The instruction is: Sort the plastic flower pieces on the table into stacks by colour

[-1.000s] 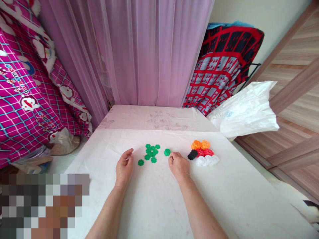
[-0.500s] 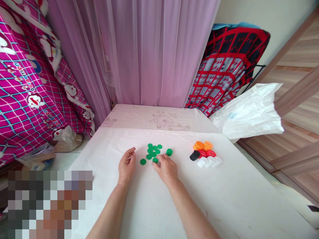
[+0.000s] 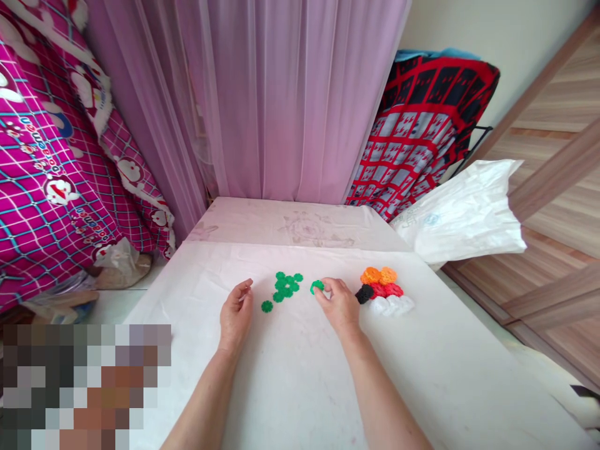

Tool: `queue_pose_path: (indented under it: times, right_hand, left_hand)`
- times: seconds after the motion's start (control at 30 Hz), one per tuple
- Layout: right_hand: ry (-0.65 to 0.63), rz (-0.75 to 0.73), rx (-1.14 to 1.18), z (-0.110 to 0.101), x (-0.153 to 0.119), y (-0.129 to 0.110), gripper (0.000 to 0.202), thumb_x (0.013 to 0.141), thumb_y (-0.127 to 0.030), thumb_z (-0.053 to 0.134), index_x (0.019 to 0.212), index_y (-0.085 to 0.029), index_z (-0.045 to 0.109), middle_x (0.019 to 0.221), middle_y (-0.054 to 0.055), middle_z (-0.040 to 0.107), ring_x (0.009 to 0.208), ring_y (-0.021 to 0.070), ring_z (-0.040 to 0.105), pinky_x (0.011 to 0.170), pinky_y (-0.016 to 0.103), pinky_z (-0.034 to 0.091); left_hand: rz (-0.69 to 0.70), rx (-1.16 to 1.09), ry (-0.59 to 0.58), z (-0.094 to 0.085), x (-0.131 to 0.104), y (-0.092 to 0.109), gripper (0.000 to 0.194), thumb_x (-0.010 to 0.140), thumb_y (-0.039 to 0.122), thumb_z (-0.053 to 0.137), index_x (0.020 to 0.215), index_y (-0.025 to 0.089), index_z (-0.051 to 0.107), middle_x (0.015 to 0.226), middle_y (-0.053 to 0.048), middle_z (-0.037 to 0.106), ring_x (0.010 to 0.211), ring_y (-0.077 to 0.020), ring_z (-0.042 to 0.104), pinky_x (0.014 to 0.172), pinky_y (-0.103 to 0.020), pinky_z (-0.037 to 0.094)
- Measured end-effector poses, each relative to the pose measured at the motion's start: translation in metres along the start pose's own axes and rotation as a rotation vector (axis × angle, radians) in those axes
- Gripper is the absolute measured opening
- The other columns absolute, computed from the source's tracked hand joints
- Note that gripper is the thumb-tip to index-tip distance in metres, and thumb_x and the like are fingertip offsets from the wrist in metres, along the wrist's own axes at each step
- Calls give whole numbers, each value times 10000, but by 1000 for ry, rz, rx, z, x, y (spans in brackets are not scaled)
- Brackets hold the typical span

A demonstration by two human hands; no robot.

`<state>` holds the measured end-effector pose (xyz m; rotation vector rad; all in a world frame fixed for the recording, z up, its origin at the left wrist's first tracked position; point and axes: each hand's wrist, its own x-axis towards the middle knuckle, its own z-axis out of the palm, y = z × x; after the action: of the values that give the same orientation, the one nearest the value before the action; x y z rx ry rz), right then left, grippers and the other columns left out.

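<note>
My right hand (image 3: pixel 341 307) pinches at a small round green crochet flower (image 3: pixel 316 287) with thumb and forefinger, right of the other green pieces. Whether one or more lie under the fingertips I cannot tell. A cluster of scalloped green crochet flowers (image 3: pixel 287 285) lies on the white table, with a single green crochet flower (image 3: pixel 267 307) in front of it to the left. My left hand (image 3: pixel 235 315) rests on its edge beside these, empty, its fingers loosely curled and apart.
Right of my right hand lie orange (image 3: pixel 379 275), red (image 3: pixel 388 290), black (image 3: pixel 364 294) and white crochet pieces (image 3: pixel 392 305), grouped by colour. A white plastic bag (image 3: pixel 469 212) stands at the table's right edge. A mauve curtain (image 3: pixel 300 100) hangs behind the table (image 3: pixel 290 375).
My right hand has moved right from the front of the green cluster to the separate green flower. The flower it held no longer lies by the cluster. My left hand has hardly moved.
</note>
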<state>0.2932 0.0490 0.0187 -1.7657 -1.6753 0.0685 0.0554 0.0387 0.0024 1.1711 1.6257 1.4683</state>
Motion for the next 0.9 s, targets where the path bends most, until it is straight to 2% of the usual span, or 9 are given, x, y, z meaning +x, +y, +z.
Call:
queue_pose_path:
  times: [0.2,0.47,0.6,0.73,0.83,0.9]
  right_hand:
    - [-79,4,-96,0,10,7,180,822,-363,575,897,-227,666,856,-1,653,774,151,611,618,250,360]
    - [-74,3,-152,4,9,7,191,841,-355,573,951,-227,663,870,3,664,751,144,603,611,251,355]
    - [-44,-49,-127,3,4,7,229,849,-342,565,1012,-214,661,859,14,672,764,154,617,625,250,370]
    - [-21,-153,-59,4,-15,-8,176,876,-268,503,881,-222,672,789,4,668,731,133,622,648,235,373]
    - [-73,-211,-42,8,-28,-20,190,873,-226,491,793,-225,663,752,-5,662,700,118,616,643,225,361]
    - [-102,-194,-52,10,-31,-23,185,867,-223,503,773,-225,663,744,-7,665,694,115,614,637,222,355]
  left_hand:
    - [-9,-10,-8,-1,-1,3,410,768,454,574,1080,205,666,992,-71,719,854,-182,667,747,-298,512]
    - [-4,1,-6,-1,-1,3,404,772,455,566,1076,208,665,1023,-68,718,858,-176,665,773,-302,508]
    - [1,-11,-4,-1,-1,2,391,774,445,573,1072,210,668,994,-62,718,822,-170,659,750,-299,510]
    - [-4,-44,15,-1,2,-3,385,778,452,588,1072,218,670,917,-47,708,782,-164,642,711,-291,510]
    - [-14,-91,42,-1,4,-8,388,785,465,589,1072,217,666,893,-40,695,794,-164,634,736,-301,513]
    - [-21,-117,54,-1,5,-10,387,784,468,592,1067,214,666,888,-38,690,807,-165,633,755,-308,515]
